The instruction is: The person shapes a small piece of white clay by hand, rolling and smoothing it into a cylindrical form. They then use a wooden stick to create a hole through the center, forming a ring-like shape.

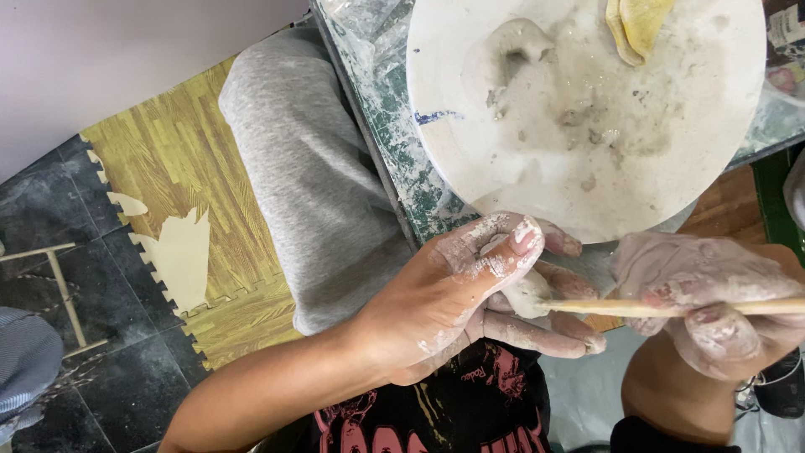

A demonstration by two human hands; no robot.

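Note:
My left hand (470, 298), smeared with pale clay, is curled around a small lump of wet clay (526, 294) held between thumb and fingers. My right hand (708, 298), thickly coated in clay, grips a thin wooden stick (620, 308) that lies level, its tip pressed into the lump. Both hands hover just below the near rim of a round white board (453, 67) smeared with clay. On that board lie a curved grey clay piece (516, 42) and a yellow sponge (641, 21).
The board rests on a green-stained table edge (390, 117). My leg in grey trousers (310, 184) runs down beside it. A wood-pattern foam mat (176, 168) and dark tiles (50, 210) cover the floor at left.

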